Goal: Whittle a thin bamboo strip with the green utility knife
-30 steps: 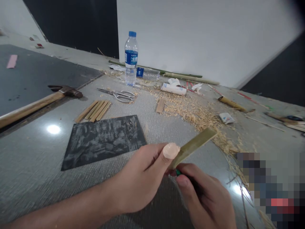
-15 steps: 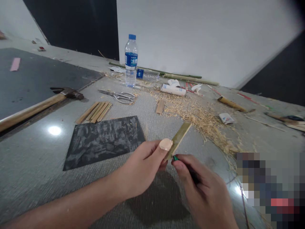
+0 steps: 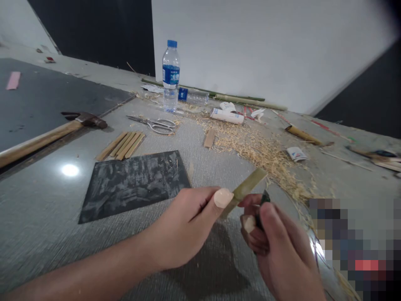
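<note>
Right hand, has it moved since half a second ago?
Yes. The right hand has shifted rightward in view, farther from the black sheet.

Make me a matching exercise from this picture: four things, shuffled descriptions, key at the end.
Things:
1. Green strip
2. Hammer
3. Scissors
4. Upright bottle

Descriptions:
A. silver-handled
B. by the picture's left edge
C. blue-capped
D. held in the left hand

Pairs: 1-D, 2-B, 3-A, 4-C

Beyond my left grip, the grey floor bears a black rectangular sheet, tan bamboo strips and silver metal scissors.
</note>
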Available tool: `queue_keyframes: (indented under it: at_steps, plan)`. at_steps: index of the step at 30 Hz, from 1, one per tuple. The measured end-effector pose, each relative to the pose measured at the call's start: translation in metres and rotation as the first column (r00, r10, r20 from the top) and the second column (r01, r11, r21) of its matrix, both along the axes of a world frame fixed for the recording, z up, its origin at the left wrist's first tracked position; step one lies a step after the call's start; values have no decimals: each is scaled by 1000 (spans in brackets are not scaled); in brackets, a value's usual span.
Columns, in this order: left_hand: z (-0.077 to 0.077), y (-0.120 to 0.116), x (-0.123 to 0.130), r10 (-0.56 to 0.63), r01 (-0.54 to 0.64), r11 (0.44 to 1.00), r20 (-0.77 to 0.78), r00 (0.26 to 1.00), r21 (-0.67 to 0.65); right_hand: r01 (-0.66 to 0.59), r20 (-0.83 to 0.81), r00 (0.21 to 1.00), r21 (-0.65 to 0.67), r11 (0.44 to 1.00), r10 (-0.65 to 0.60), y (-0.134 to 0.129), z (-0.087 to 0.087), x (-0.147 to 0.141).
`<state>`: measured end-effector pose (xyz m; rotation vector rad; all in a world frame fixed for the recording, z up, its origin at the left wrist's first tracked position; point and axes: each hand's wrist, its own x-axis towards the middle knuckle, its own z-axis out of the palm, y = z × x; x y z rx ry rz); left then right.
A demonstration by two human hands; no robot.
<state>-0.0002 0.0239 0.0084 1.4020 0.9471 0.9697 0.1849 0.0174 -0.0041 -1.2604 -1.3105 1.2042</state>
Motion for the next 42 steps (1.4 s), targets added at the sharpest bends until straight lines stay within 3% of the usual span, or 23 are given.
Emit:
queue_keyframes:
  at_steps: [6, 18, 21, 28, 32, 42]
  plan:
    - [-1, 1, -1, -77, 79, 997, -90, 993, 12, -8, -14, 1000, -28, 1000, 7, 4, 1, -3]
    - [-4, 1, -2, 47, -22, 987, -153, 987, 162, 9, 75, 997, 14, 1000, -10, -2, 2, 1]
    - [-3, 0, -3, 87, -61, 983, -146, 986, 174, -57, 110, 993, 88, 994, 47, -4, 5, 2]
    - [0, -1, -3, 133, -112, 978, -115, 984, 174, -248, 446, 891, 323, 913, 84, -14, 7, -4]
    - [0, -1, -3, 143, -122, 977, -109, 984, 176, -327, 486, 863, 322, 888, 141, -11, 5, -6]
    - [0, -2, -3, 130, -107, 974, -108, 986, 200, -376, 508, 844, 326, 867, 174, -9, 3, -3]
